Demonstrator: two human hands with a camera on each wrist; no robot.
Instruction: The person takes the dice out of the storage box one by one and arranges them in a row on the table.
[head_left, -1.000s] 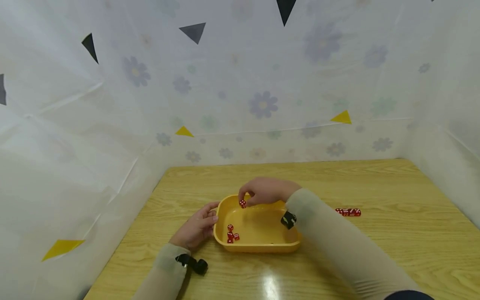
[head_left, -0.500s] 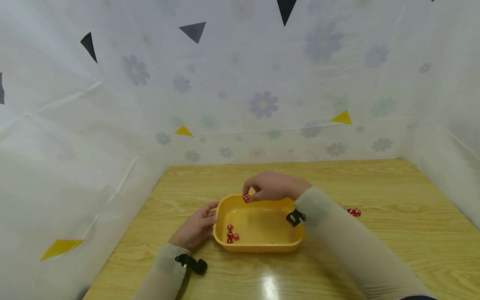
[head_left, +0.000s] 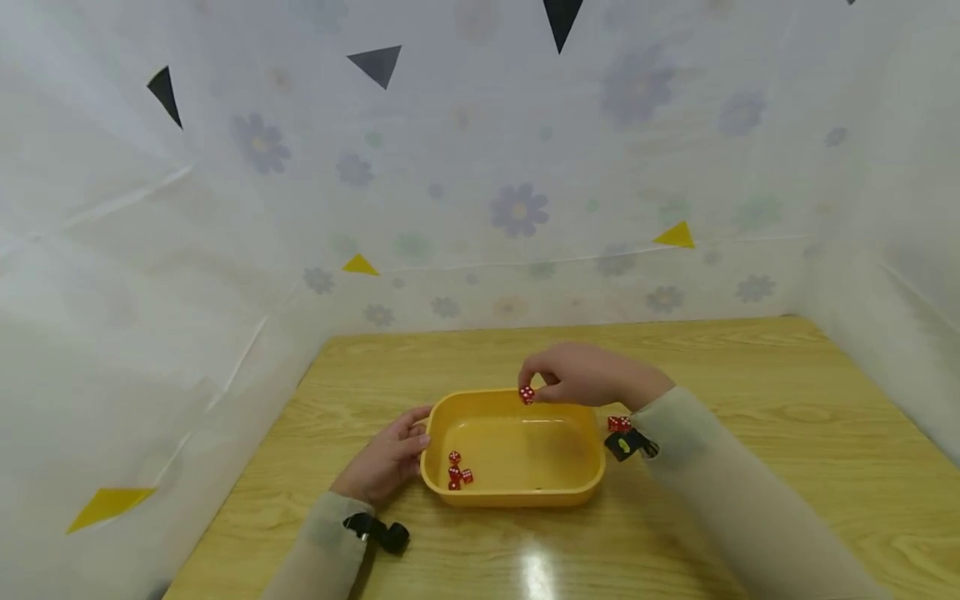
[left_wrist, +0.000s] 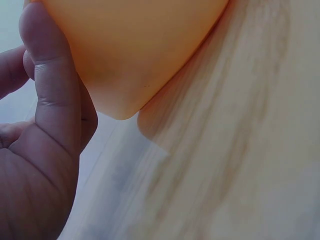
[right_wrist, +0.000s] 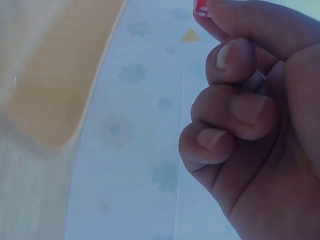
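We see a small red die (head_left: 527, 394) pinched between the thumb and fingertips of the right hand (head_left: 581, 377); it hangs just above the far rim of a yellow tray (head_left: 513, 498), toward the tray's right half; in the right wrist view only a sliver of the die (right_wrist: 201, 8) shows at the top edge, above the curled fingers (right_wrist: 235, 112) of that hand, so the grip is clenched on the die.

The tray sits on a wooden table (head_left: 787, 400) near the middle; inside it, by the near left corner, three more red dice (head_left: 457, 470) lie close together on the floor of the tray.

The left hand (head_left: 386, 456) rests against the tray's left end; in the left wrist view we see a finger (left_wrist: 52, 80) pressed along the rounded corner of the tray (left_wrist: 145, 45); whether the fingers curl round the rim we cannot tell.

Just beyond the tray's right end, a few more red dice (head_left: 618, 423) lie on the table, partly hidden by the right wrist; both arms wear pale sleeves with a black strap at each wrist (head_left: 378, 532).

Around the table hangs a white sheet (head_left: 517, 208) printed with faint flowers; yellow and black triangles are stuck on it.
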